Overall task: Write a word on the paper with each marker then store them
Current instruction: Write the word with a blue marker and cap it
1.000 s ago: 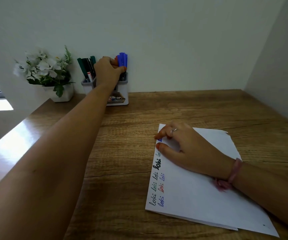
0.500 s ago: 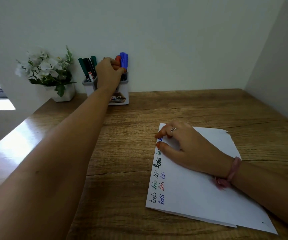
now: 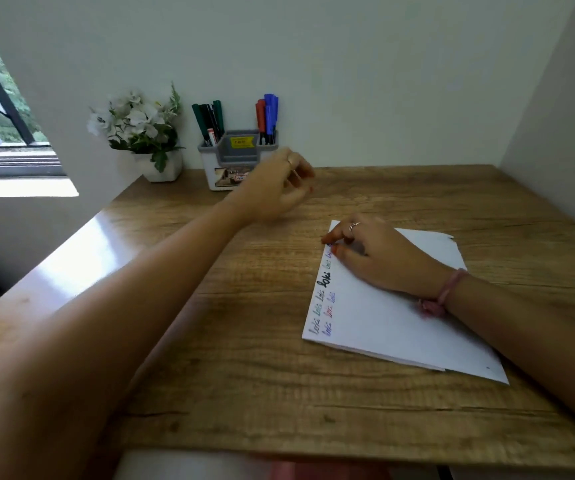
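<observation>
While my left hand point(image 3: 275, 188) hangs empty and loosely open just below the holder point(image 3: 237, 161), upper middle of frame, the markers point(image 3: 268, 114) stand upright there. My right hand point(image 3: 376, 254), fingers curled, presses the paper point(image 3: 400, 323) on the counter point(image 3: 244, 341).

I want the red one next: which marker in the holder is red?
The red marker, in the holder's right compartment, left of the blue markers; the left compartment's are dark green or black.
</observation>
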`<state>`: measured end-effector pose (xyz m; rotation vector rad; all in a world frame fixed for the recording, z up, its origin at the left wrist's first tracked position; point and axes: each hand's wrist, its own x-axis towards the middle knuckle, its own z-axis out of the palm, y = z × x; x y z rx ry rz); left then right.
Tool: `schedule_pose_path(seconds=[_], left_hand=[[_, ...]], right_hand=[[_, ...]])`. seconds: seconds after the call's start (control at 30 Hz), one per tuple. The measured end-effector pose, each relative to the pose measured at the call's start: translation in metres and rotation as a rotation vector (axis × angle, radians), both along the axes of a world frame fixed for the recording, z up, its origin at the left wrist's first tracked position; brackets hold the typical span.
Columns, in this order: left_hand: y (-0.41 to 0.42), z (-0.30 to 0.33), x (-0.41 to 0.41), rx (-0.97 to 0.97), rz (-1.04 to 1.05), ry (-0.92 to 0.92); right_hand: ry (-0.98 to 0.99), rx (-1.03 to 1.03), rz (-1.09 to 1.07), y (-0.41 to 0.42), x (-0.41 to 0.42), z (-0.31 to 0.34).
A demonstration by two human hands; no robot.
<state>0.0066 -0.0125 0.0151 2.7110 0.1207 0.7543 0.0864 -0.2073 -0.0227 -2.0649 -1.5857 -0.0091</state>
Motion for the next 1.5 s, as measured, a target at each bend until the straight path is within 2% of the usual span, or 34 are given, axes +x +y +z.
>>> schedule_pose_path(seconds=[0.17, 0.3, 0.37, 0.53, 0.73, 1.0, 1.17, 1.37, 1.5], left_hand=[[-0.038, -0.003, -0.04, 0.016, -0.146, 0.507], [-0.048, -0.011, -0.062, -0.047, -0.154, 0.646], [-0.048, -0.019, -0.07, -0.092, -0.155, 0.64], [-0.039, -0.025, -0.081, -0.122, -0.027, 0.557], [-0.032, -0.024, -0.086, -0.262, 0.051, 0.4], [-0.027, -0.03, -0.077, -0.246, 0.089, 0.366], [-0.023, -0.04, -0.064, -0.199, 0.164, 0.334], [-0.024, -0.037, -0.068, -0.349, 0.257, 0.183], [-0.032, -0.032, -0.074, -0.335, 0.241, 0.239]], right_hand=[[-0.087, -0.11, -0.072, -0.002, -0.002, -0.001], [-0.118, -0.223, -0.266, -0.003, -0.006, 0.0], [-0.09, -0.28, -0.287, -0.001, -0.007, 0.002], [-0.047, -0.382, -0.171, -0.026, -0.007, 0.025], [-0.13, -0.497, -0.163, -0.039, -0.013, 0.006], [-0.128, -0.483, -0.276, -0.022, -0.017, -0.005], [-0.135, -0.39, -0.338, -0.022, -0.012, -0.011], [-0.076, -0.336, -0.343, -0.024, -0.015, -0.008], [-0.047, -0.337, -0.356, -0.026, -0.022, -0.001]])
